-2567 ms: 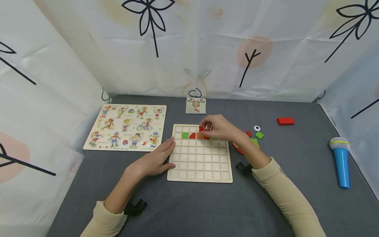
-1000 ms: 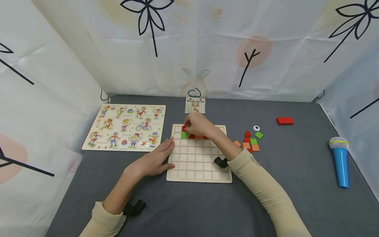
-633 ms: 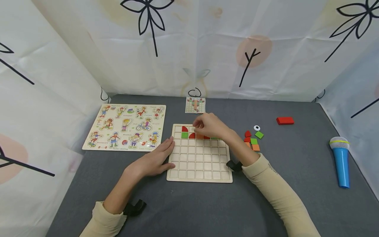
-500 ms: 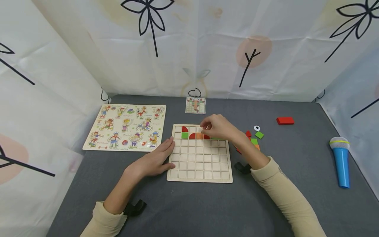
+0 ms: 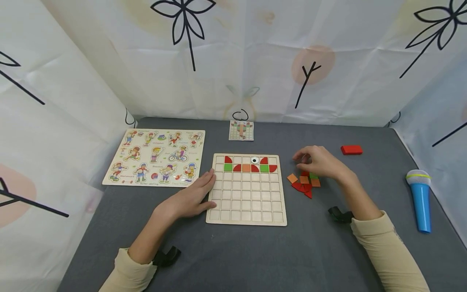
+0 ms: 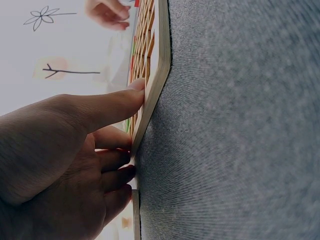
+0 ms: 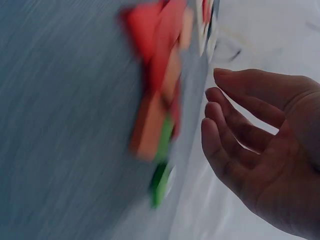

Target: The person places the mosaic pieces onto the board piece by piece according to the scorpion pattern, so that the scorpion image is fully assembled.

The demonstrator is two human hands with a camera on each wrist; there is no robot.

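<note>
My left hand (image 5: 195,196) rests at the left edge of a pale wooden grid board (image 5: 246,205). Its thumb (image 6: 117,105) lies on the rim in the left wrist view. Along the board's two far rows sit red quarter-round pieces (image 5: 228,159), green squares (image 5: 228,167), an orange square (image 5: 246,167) and a black-and-white eye piece (image 5: 254,160). To the right of the board, my right hand (image 5: 319,162) hovers over a loose pile with its fingers loosely bent and holding nothing. Red pieces (image 5: 298,187), orange squares (image 5: 292,178) and green ones (image 7: 159,185) make up the pile.
A small pattern card (image 5: 241,130) lies beyond the board. At the left is a picture puzzle board (image 5: 153,158) of children doing sports. A red block (image 5: 352,150) and a blue toy microphone (image 5: 421,200) lie at the right. Fabric walls surround the grey table.
A red quarter-round piece, pinched by my right hand earlier, now sits in the far row near the left corner. That hand has since moved right to the pile. My left hand has stayed put.
</note>
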